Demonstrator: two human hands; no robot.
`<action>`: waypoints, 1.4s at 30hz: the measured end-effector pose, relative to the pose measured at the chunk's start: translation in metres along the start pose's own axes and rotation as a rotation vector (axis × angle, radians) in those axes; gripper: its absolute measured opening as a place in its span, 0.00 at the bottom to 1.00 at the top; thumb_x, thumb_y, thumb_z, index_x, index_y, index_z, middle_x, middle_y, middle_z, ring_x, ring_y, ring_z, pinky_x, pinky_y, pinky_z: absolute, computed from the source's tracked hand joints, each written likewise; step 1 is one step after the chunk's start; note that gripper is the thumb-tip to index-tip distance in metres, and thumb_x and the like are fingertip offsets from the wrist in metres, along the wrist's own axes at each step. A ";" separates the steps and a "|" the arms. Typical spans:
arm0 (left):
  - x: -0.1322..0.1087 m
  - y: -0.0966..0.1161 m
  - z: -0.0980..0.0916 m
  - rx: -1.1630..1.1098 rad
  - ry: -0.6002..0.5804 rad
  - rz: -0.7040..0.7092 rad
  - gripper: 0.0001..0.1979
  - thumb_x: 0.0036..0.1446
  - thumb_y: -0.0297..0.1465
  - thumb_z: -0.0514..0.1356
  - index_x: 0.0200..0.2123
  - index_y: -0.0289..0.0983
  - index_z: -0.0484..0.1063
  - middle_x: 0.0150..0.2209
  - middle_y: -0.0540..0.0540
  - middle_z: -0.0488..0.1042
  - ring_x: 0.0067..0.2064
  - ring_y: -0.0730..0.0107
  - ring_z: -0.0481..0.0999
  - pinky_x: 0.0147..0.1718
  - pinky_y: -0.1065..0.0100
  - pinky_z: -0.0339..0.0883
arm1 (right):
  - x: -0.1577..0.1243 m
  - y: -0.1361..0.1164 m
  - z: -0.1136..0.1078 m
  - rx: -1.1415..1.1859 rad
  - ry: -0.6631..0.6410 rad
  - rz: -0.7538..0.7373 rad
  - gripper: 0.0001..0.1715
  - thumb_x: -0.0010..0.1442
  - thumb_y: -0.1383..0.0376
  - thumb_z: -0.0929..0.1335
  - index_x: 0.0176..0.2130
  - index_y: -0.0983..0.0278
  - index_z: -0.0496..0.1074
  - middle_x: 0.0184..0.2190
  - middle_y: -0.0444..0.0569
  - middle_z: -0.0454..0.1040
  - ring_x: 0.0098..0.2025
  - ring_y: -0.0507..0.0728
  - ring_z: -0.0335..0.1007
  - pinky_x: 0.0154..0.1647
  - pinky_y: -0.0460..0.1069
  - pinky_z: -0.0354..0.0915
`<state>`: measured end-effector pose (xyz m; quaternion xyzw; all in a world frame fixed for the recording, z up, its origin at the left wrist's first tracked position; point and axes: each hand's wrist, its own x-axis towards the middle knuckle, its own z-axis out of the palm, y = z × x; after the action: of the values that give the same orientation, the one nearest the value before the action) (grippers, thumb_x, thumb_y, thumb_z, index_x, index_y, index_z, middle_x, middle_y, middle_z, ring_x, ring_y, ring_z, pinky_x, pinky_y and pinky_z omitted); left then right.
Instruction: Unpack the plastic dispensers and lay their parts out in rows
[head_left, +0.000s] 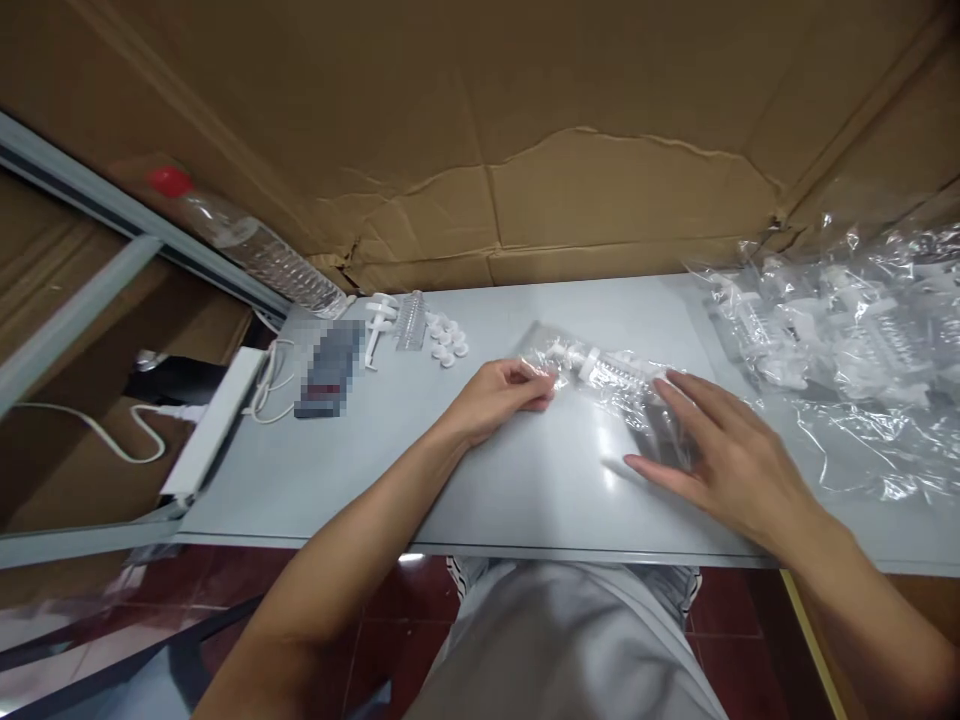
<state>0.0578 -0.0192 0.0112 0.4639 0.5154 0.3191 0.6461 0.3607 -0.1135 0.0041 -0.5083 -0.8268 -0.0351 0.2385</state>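
Note:
A clear plastic bag with white plastic parts inside lies on the pale grey table in front of me. My left hand pinches the bag's left end, fingers curled shut on it. My right hand rests flat on the bag's right end with its fingers stretched out and spread. Loose white parts, among them a plunger, a ribbed clear piece and several small caps, lie at the back left of the table.
A heap of filled clear bags covers the table's right side. A water bottle with a red cap lies at the back left. A dark phone, a white power strip and cables sit by the left edge. Cardboard walls the back.

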 end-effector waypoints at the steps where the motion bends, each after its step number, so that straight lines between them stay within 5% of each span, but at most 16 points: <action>1: -0.009 -0.003 -0.006 0.068 -0.004 -0.005 0.18 0.52 0.42 0.76 0.32 0.36 0.77 0.38 0.41 0.84 0.40 0.64 0.83 0.46 0.58 0.81 | 0.010 -0.006 0.008 -0.002 -0.052 0.020 0.55 0.66 0.44 0.72 0.78 0.59 0.49 0.70 0.64 0.67 0.70 0.75 0.66 0.67 0.69 0.69; 3: -0.025 -0.008 -0.017 0.237 0.094 0.023 0.20 0.55 0.47 0.73 0.33 0.37 0.75 0.34 0.43 0.83 0.34 0.65 0.82 0.39 0.60 0.79 | 0.026 -0.011 0.020 -0.012 -0.187 0.076 0.60 0.64 0.37 0.69 0.79 0.61 0.48 0.74 0.66 0.59 0.74 0.79 0.57 0.67 0.74 0.66; 5: -0.036 -0.009 -0.026 0.436 0.338 0.112 0.21 0.56 0.49 0.72 0.37 0.40 0.72 0.33 0.46 0.82 0.32 0.65 0.81 0.35 0.61 0.76 | 0.038 -0.009 0.028 -0.014 -0.274 0.099 0.64 0.62 0.32 0.68 0.79 0.62 0.47 0.75 0.67 0.56 0.75 0.81 0.53 0.68 0.76 0.63; 7: -0.040 -0.008 -0.030 0.627 0.566 0.237 0.21 0.57 0.47 0.71 0.44 0.42 0.71 0.40 0.46 0.82 0.34 0.65 0.81 0.38 0.60 0.74 | 0.048 -0.007 0.030 0.000 -0.305 0.101 0.66 0.61 0.31 0.68 0.78 0.64 0.47 0.74 0.68 0.58 0.75 0.81 0.55 0.69 0.75 0.62; 9: -0.038 -0.004 -0.029 0.768 0.631 0.361 0.21 0.61 0.43 0.69 0.52 0.42 0.71 0.50 0.44 0.81 0.38 0.64 0.82 0.42 0.59 0.73 | 0.057 -0.005 0.029 0.019 -0.322 0.092 0.63 0.62 0.34 0.69 0.78 0.67 0.50 0.71 0.69 0.63 0.72 0.79 0.62 0.67 0.73 0.65; 12: -0.033 0.000 -0.027 0.918 0.537 0.458 0.12 0.67 0.34 0.62 0.53 0.43 0.76 0.52 0.45 0.82 0.38 0.65 0.82 0.43 0.60 0.71 | 0.068 0.001 0.027 0.062 -0.349 0.044 0.49 0.68 0.45 0.68 0.75 0.66 0.57 0.67 0.65 0.70 0.66 0.73 0.70 0.64 0.67 0.70; 17: -0.045 -0.010 -0.039 1.007 0.430 0.327 0.08 0.63 0.29 0.63 0.39 0.45 0.83 0.36 0.50 0.85 0.36 0.63 0.81 0.38 0.62 0.69 | 0.072 0.025 0.028 0.140 -0.311 -0.067 0.34 0.70 0.51 0.67 0.70 0.59 0.69 0.66 0.55 0.73 0.68 0.67 0.69 0.68 0.65 0.68; 21: -0.060 -0.019 -0.042 0.951 0.405 0.407 0.08 0.62 0.30 0.65 0.38 0.44 0.85 0.35 0.49 0.83 0.33 0.67 0.78 0.36 0.64 0.69 | 0.071 0.036 0.028 0.129 -0.352 -0.112 0.47 0.65 0.43 0.71 0.74 0.58 0.62 0.72 0.55 0.65 0.75 0.71 0.58 0.74 0.70 0.60; 24: -0.057 -0.017 -0.039 0.798 0.239 0.491 0.08 0.64 0.34 0.66 0.41 0.44 0.87 0.38 0.48 0.83 0.32 0.71 0.76 0.35 0.66 0.70 | 0.071 0.035 0.031 0.118 -0.401 -0.100 0.60 0.60 0.38 0.74 0.77 0.61 0.54 0.75 0.58 0.60 0.76 0.74 0.53 0.75 0.74 0.56; 29: -0.032 -0.013 -0.035 0.695 0.023 0.550 0.14 0.60 0.37 0.71 0.49 0.41 0.86 0.44 0.46 0.85 0.31 0.73 0.73 0.34 0.68 0.70 | 0.075 0.037 0.039 0.167 -0.297 -0.167 0.47 0.65 0.43 0.72 0.73 0.60 0.63 0.70 0.59 0.67 0.71 0.72 0.64 0.73 0.71 0.61; 34: -0.013 -0.018 -0.021 0.685 -0.100 0.545 0.23 0.61 0.41 0.72 0.58 0.40 0.82 0.33 0.51 0.81 0.26 0.76 0.68 0.29 0.71 0.65 | 0.077 0.042 0.042 0.246 -0.242 -0.185 0.44 0.65 0.47 0.73 0.73 0.55 0.64 0.69 0.56 0.70 0.69 0.71 0.68 0.71 0.70 0.64; 37: -0.010 -0.019 -0.013 0.706 -0.122 0.583 0.19 0.61 0.38 0.72 0.54 0.40 0.84 0.33 0.50 0.81 0.27 0.76 0.69 0.31 0.71 0.67 | 0.078 0.043 0.042 0.276 -0.214 -0.186 0.43 0.65 0.49 0.74 0.73 0.54 0.64 0.68 0.55 0.71 0.68 0.71 0.69 0.70 0.70 0.65; 42: -0.015 -0.018 -0.017 0.516 -0.117 0.479 0.12 0.60 0.32 0.68 0.46 0.37 0.84 0.48 0.42 0.82 0.32 0.76 0.76 0.34 0.70 0.73 | 0.085 0.045 0.040 0.296 -0.175 -0.194 0.37 0.67 0.51 0.73 0.70 0.53 0.68 0.63 0.55 0.76 0.60 0.69 0.76 0.63 0.67 0.73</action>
<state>0.0360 -0.0343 -0.0004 0.7368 0.4178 0.2937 0.4430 0.3532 -0.0102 -0.0029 -0.3866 -0.8857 0.1083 0.2333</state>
